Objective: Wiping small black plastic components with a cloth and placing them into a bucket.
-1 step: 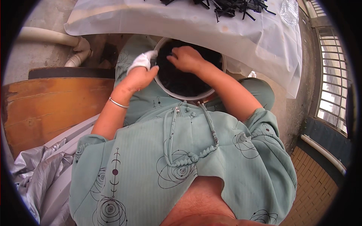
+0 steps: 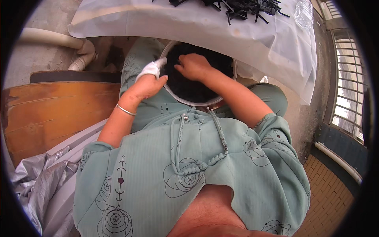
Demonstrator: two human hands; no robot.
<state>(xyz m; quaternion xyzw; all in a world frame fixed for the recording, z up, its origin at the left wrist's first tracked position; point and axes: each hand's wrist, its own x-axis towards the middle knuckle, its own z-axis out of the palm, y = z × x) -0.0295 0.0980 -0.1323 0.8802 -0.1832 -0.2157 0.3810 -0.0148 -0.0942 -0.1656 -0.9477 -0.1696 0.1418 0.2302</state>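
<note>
A round white-rimmed bowl (image 2: 233, 65) filled with small black pieces (image 2: 189, 89) rests on my lap. My left hand (image 2: 147, 82) grips the bowl's left rim; its fingers are wrapped in white cloth and a silver bangle (image 2: 125, 110) circles the wrist. My right hand (image 2: 194, 66) lies palm down inside the bowl, with its fingers bent into the black pieces. Whatever those fingers hold is hidden.
A white plastic sheet (image 2: 197, 27) lies ahead with a heap of black strips (image 2: 237, 8) and a clear plastic object (image 2: 304, 14) on it. A wooden board (image 2: 51, 114) and grey foil (image 2: 35, 181) are at my left, a pale pipe (image 2: 55, 39) beyond, window bars (image 2: 347, 94) at right.
</note>
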